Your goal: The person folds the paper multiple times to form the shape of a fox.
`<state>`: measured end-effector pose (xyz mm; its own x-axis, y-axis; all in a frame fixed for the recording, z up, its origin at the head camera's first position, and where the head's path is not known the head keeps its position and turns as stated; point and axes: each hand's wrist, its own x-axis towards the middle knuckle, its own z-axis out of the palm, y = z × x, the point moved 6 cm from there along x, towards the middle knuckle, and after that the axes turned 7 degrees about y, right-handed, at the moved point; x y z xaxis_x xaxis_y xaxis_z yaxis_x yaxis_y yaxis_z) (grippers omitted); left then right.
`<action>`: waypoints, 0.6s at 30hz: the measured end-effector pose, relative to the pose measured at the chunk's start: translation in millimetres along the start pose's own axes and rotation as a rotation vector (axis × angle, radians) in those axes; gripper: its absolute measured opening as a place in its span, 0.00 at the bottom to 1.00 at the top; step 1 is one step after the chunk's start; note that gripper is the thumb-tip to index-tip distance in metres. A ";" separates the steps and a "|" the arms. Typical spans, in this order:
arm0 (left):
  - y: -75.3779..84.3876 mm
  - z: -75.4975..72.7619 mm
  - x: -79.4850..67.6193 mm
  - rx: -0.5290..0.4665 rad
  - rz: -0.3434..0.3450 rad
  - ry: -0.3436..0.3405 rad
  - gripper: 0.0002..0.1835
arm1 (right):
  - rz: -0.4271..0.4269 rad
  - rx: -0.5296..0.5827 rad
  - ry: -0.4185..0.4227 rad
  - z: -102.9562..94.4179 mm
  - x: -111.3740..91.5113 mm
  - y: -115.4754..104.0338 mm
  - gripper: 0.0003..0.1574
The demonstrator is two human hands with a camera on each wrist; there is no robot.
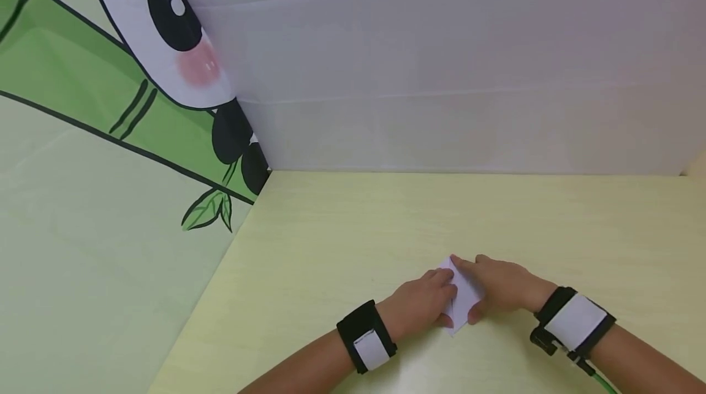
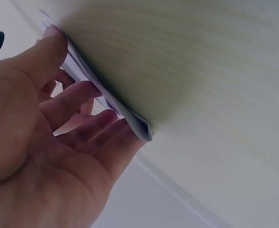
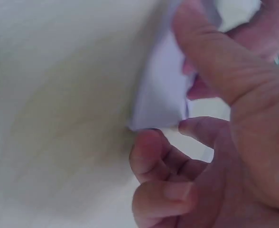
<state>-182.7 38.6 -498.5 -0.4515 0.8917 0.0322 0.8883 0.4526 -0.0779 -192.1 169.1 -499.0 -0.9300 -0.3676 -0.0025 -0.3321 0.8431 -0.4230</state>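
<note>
A small sheet of white paper (image 1: 466, 297), folded into a pointed diamond shape with a crease down its middle, lies low on the table between both hands. My left hand (image 1: 416, 303) holds its left side, fingers over the top and thumb at the near end. In the left wrist view the paper (image 2: 138, 122) shows edge-on as several layers, held between thumb and fingers. My right hand (image 1: 506, 285) grips the right side, index finger at the far tip and thumb at the lower right edge. The right wrist view shows the thumb lying against the paper (image 3: 161, 97).
The pale wooden table (image 1: 342, 228) meets a white cloth-like backdrop (image 1: 441, 75) at its far edge. At the left hangs a sheet printed with green bamboo (image 1: 182, 143) and a cartoon face. Black straps circle both wrists; a green cable (image 1: 603, 383) runs from the right one.
</note>
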 end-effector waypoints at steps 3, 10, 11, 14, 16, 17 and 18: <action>-0.3 -1.5 0.0 0.003 -0.004 -0.007 0.23 | 0.041 0.066 0.052 -9.3 9.6 7.4 0.36; 0.1 1.5 2.9 0.048 -0.022 -0.047 0.26 | 0.253 0.198 0.098 -4.1 41.1 20.9 0.25; 0.5 2.2 3.8 0.053 -0.021 -0.049 0.26 | 0.276 0.206 0.081 -1.0 43.7 21.5 0.27; 1.2 3.8 6.1 0.072 -0.015 -0.046 0.27 | 0.317 0.214 0.043 5.0 48.5 23.5 0.30; 1.0 4.1 6.8 0.082 -0.015 -0.048 0.27 | 0.333 0.217 0.026 6.6 50.4 24.6 0.30; 0.6 4.1 7.0 0.085 -0.017 -0.049 0.27 | 0.339 0.219 0.021 7.0 51.3 25.1 0.30; 0.3 3.7 7.1 0.087 -0.020 -0.051 0.27 | 0.342 0.228 0.016 7.1 52.1 25.4 0.30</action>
<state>-186.0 45.0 -502.0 -0.4749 0.8799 -0.0161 0.8693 0.4662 -0.1642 -247.8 168.5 -516.3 -0.9836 -0.0733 -0.1650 0.0389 0.8064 -0.5901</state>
